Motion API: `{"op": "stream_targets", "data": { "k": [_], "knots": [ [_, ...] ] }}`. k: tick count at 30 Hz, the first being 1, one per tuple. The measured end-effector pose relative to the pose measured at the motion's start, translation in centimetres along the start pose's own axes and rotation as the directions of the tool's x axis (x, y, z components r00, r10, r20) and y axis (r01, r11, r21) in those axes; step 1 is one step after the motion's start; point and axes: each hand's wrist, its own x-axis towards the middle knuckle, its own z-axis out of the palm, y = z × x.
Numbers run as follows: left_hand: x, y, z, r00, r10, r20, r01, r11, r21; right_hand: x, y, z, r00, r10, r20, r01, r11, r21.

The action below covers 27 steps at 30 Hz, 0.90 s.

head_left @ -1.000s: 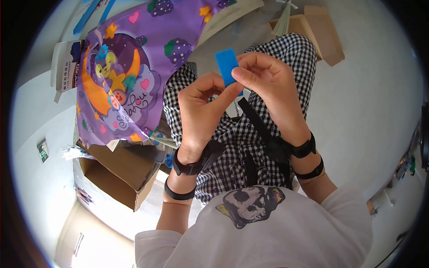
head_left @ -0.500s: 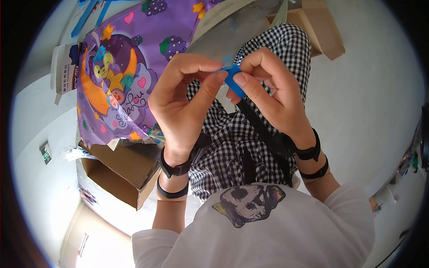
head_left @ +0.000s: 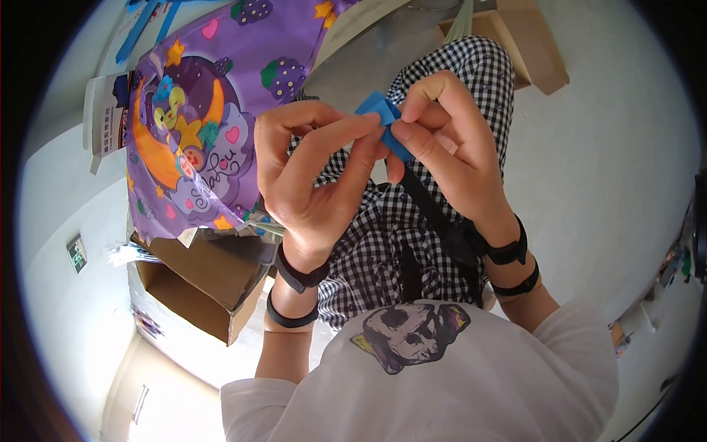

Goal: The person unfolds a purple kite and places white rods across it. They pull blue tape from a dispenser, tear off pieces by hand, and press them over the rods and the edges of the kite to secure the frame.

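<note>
A blue folded strip [head_left: 374, 105], of paper or ribbon, is held up between both hands above my lap. My left hand [head_left: 313, 166] pinches its near left part between thumb and forefinger. On the other side my right hand [head_left: 462, 158] grips it between thumb and fingers, where it bends over itself. One end of the strip slants down behind the right fingertips, partly hidden by them. Black straps circle both my wrists and forearms. Beneath the hands are the checked trousers [head_left: 471, 66] on my legs.
A purple cartoon-printed cover [head_left: 258, 44] lies on the left, with more blue strips [head_left: 140, 33] beyond it and a small printed box [head_left: 110, 121] at its edge. An open cardboard box [head_left: 195, 287] stands at lower left, another cardboard box [head_left: 534, 48] at upper right.
My left hand has shifted slightly right and turned, its fingers pressing on the strip. More of the blue strip now shows above the fingertips, folded over. My right fingers have loosened a little.
</note>
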Motion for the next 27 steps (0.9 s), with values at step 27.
{"op": "stream_targets", "data": {
  "k": [27],
  "knots": [
    [2.9,-1.9,1.1,0.71,-0.555,0.433,0.665,0.326,-0.672,1.8,0.3,-0.9,0.957,-0.265,-0.115,0.211,0.912,-0.351]
  ]
}}
